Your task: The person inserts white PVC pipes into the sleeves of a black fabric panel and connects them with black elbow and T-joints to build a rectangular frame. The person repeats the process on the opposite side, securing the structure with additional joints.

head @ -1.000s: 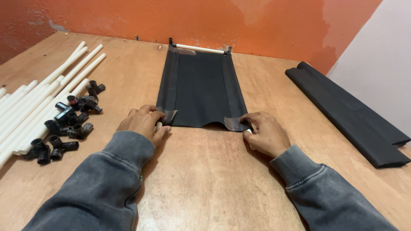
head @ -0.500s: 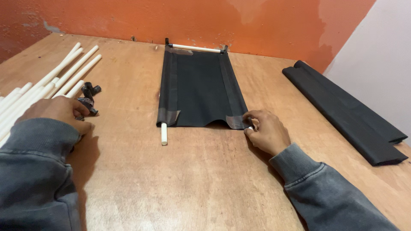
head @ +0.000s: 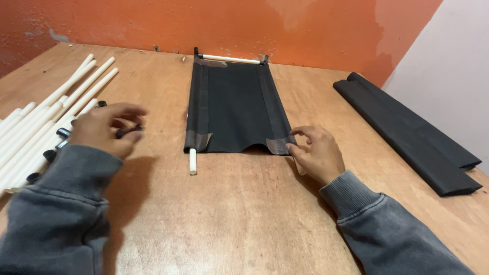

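1. The left hand (head: 104, 130) hangs just above the bench (head: 239, 214) beside the white pipes (head: 56, 109), its fingers curled and pinching a small black connector (head: 128, 132) between thumb and fingertips.
2. More black connectors (head: 48, 153) lie loose by the pipes, close under that hand, most likely kept there so each is an easy pick.
3. The right hand (head: 316, 153) rests on the bench at the near right corner of the black cloth (head: 237, 107), its fingers pressed together on the corner's folded hem, which seems to keep the cloth flat and steady.
4. The cloth lies mid-bench, running away from the person, with a pipe threaded through each side hem.
5. A white pipe end (head: 192, 162) sticks out of the near left hem, bare and open to take a fitting.
6. At the far edge a cross pipe (head: 229, 59) joins the two sides through black corner pieces, just short of the orange wall (head: 204, 23).
7. Folded black cloth (head: 407, 130) lies well apart at the right edge.
8. Bare bench runs between the left hand and the pipe end, and all along the near side.
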